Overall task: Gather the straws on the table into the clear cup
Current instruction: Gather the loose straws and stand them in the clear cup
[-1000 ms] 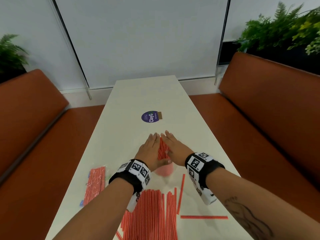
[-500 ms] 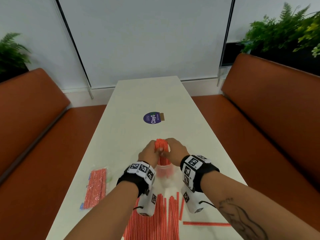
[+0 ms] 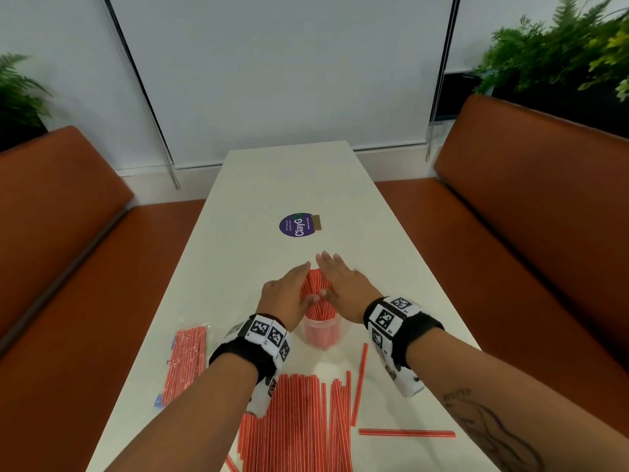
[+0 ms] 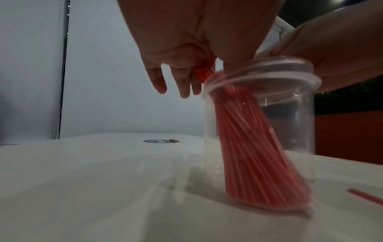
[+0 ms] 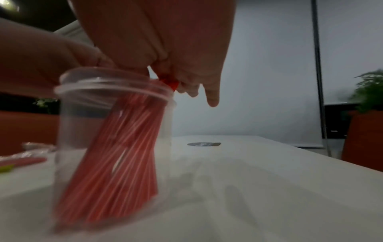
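Note:
A clear cup [image 3: 321, 333] stands on the white table [image 3: 289, 185] with a bundle of red-and-white straws [image 3: 315, 284] in it, leaning away from me. My left hand [image 3: 286, 296] and right hand [image 3: 343, 284] press flat against the bundle's two sides above the rim, fingers straight. The left wrist view shows the straws [image 4: 259, 147] fanned inside the cup [image 4: 294, 117]; the right wrist view shows the same straws [image 5: 116, 155] and cup [image 5: 70, 131]. Many loose straws [image 3: 306, 420] lie side by side at the near edge.
Two single straws [image 3: 360, 379] [image 3: 406, 433] lie right of the pile. A plastic pack of straws [image 3: 185, 366] sits at the left edge. A purple round sticker [image 3: 296, 225] is further up the table. Orange benches [image 3: 527, 250] flank both sides.
Half a second ago both hands were curled round the top of the bundle. Their fingers have now straightened and lie flat along its sides.

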### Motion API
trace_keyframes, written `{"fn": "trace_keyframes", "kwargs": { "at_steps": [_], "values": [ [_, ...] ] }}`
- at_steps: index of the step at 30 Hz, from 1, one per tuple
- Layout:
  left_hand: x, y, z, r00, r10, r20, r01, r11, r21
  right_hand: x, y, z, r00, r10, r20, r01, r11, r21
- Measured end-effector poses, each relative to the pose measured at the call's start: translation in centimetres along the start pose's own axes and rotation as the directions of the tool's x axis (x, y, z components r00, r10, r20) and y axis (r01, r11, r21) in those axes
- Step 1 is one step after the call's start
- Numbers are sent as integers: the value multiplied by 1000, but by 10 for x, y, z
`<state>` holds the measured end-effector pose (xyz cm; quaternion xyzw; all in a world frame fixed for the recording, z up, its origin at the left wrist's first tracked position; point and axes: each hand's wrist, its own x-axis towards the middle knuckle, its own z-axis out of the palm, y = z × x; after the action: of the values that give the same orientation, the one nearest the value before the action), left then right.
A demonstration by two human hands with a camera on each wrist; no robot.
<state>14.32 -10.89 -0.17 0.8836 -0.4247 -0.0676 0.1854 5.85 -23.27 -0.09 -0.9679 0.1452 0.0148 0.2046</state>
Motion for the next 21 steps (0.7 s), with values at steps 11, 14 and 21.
{"fn": "trace_keyframes", "kwargs": {
  "at_steps": [11,14,21],
  "values": [
    [-45,49,-38,997,-44,-58,38,994,-100,-84,22,-81,897,417,147,-380,897,-225],
    [-62,73,-17,975,-51,218,61,997,-37,-103,41,-46,798,531,285,-422,830,-364],
    [-84,91,45,929,-91,360,72,995,67,-129,55,28,794,597,119,-574,799,-177]
  ]
}}
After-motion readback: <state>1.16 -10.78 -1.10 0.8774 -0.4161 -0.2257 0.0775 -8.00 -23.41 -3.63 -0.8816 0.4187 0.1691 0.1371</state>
